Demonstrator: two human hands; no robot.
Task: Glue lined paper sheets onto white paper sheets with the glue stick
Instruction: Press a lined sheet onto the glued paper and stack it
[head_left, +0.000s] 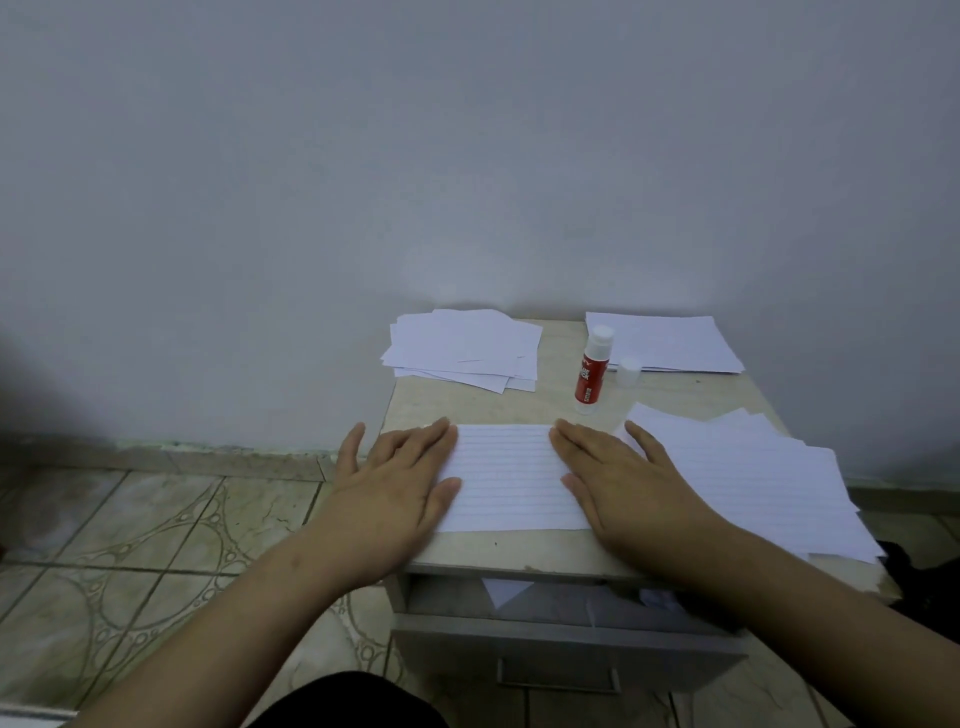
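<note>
A lined paper sheet (511, 478) lies flat near the front of the small table (524, 402). My left hand (397, 480) presses flat on its left edge with straight fingers. My right hand (626, 478) presses flat on its right edge the same way. Behind the sheet stands the red and white glue stick (592, 371), uncapped, with its white cap (627, 371) just to its right. A pile of lined sheets (753, 483) lies at the right under my right forearm. Two stacks of white sheets lie at the back: the left stack (465, 348) and the right stack (665, 340).
The table stands against a plain wall. Its drawer (566, 649) below the front edge is pulled partly open with scraps inside. Tiled floor (156, 545) lies to the left. A dark object (906, 566) sits at the table's right corner.
</note>
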